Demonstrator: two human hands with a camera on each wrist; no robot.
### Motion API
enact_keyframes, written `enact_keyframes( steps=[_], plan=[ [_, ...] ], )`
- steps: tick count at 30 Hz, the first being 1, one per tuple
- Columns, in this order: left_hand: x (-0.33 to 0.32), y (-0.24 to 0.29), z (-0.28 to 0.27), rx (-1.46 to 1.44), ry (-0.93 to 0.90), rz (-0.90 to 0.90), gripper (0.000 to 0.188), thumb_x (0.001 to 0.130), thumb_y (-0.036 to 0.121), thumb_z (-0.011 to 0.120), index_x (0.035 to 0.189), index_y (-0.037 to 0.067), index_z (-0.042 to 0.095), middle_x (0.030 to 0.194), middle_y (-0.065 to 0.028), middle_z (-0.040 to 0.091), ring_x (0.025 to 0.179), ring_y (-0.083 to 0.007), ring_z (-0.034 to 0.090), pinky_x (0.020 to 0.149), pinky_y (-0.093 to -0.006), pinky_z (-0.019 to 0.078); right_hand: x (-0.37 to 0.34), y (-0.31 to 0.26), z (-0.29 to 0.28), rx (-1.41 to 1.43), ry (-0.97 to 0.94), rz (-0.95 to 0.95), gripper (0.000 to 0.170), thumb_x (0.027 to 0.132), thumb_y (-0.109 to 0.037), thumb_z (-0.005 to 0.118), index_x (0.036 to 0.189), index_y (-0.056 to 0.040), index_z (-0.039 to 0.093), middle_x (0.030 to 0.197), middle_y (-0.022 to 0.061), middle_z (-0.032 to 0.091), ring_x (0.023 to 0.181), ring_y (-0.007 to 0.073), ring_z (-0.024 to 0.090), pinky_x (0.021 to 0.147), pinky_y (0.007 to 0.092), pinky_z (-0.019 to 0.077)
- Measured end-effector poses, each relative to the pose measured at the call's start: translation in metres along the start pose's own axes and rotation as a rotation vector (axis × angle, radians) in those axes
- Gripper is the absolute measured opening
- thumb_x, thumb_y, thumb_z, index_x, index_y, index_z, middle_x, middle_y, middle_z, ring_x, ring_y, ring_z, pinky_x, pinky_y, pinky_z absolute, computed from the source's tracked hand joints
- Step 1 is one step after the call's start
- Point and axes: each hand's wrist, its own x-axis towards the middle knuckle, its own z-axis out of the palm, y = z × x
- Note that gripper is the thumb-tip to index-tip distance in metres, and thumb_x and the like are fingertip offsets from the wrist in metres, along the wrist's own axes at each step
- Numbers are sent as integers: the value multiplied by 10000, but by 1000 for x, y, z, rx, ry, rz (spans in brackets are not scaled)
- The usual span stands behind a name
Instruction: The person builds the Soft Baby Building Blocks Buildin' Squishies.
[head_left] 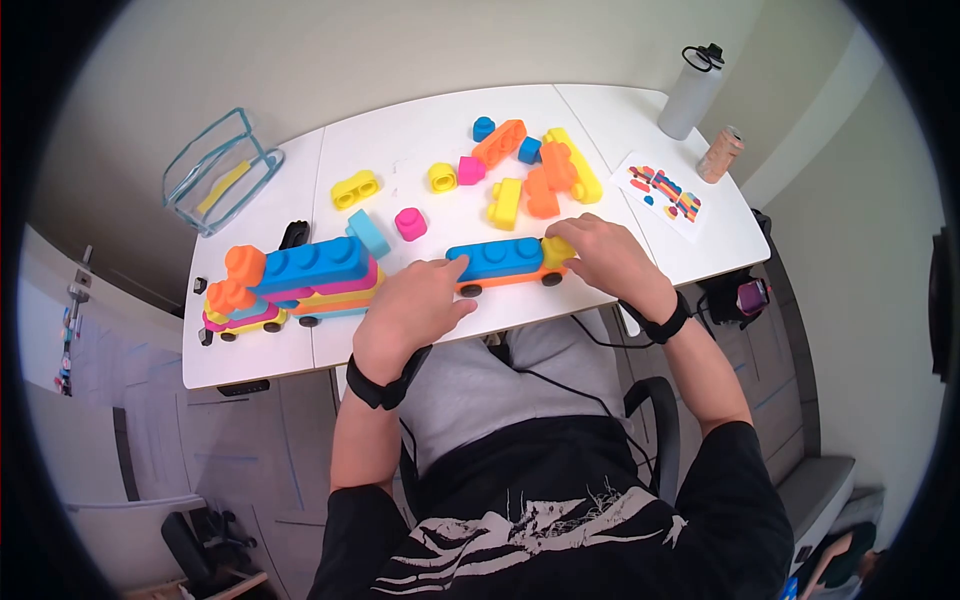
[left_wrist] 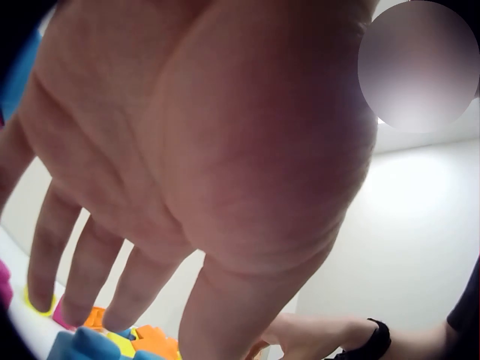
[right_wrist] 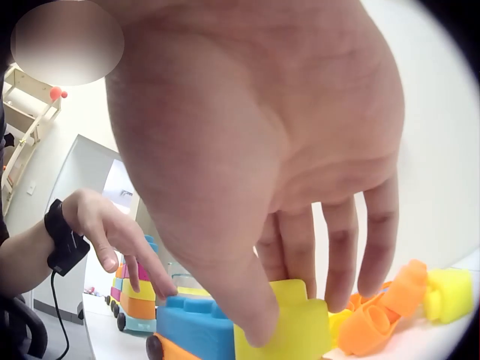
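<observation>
- Head view: the right hand (head_left: pixel 603 257) pinches the yellow block (head_left: pixel 557 251) at the right end of the blue block (head_left: pixel 503 259); both sit over the orange wheeled base (head_left: pixel 515 279) by the table's near edge, right of the left hand (head_left: pixel 412 303).
- The left hand has its fingers mostly extended, a fingertip at the blue block's left end; it grips nothing.
- Left of it stand joined, stacked blocks on wheels (head_left: pixel 318 282); loose blocks (head_left: pixel 552 170) lie on the far side, with a picture card (head_left: pixel 660 193), a can (head_left: pixel 721 155) and a bottle (head_left: pixel 690 100) to the right.
- Left wrist view: the left hand's fingers are spread and nearly straight, with blue studs below and brightly coloured blocks beyond. Fingertip contact cannot be told here.
- Right wrist view: the right thumb lies against the yellow block's near face, the fingers reaching down on its far side. The left hand's extended fingertip meets the blue block.
</observation>
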Motion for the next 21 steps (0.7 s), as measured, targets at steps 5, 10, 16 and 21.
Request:
enact_keyframes(
  steps=[5, 10, 16, 21],
  plan=[
    [5, 7, -6, 62, -137, -130, 475, 930, 263, 772, 1323, 16, 675, 1129, -205, 760, 1101, -388, 705, 924, -475, 571, 7, 10, 13, 42, -57, -34, 455, 833, -64, 816, 1263, -115, 677, 1176, 124, 734, 1152, 316, 678, 964, 421, 570],
    [1, 7, -11, 89, -115, -157, 429, 926, 265, 771, 1294, 58, 695, 1064, -179, 771, 1027, -372, 725, 855, -483, 582, 18, 7, -11, 106, -165, 56, 390, 868, -87, 806, 1240, -99, 686, 1173, 115, 738, 1143, 306, 684, 944, 409, 563],
    [-26, 29, -29, 25, -38, -25, 397, 937, 248, 765, 1294, 87, 699, 1090, -155, 762, 1051, -351, 715, 872, -462, 579, 69, 62, 13, 122, 20, 125, 217, 951, -167, 741, 1138, -60, 714, 1009, 111, 785, 879, 312, 751, 794, 408, 590],
    [-29, 24, -31, 13, -16, -23, 423, 936, 254, 769, 1306, 69, 685, 1083, -157, 751, 1061, -348, 709, 884, -456, 574, 86, 74, 28, 35, 39, 231, 225, 926, -191, 773, 1119, -84, 733, 978, 94, 792, 885, 280, 756, 794, 387, 595]
  ],
)
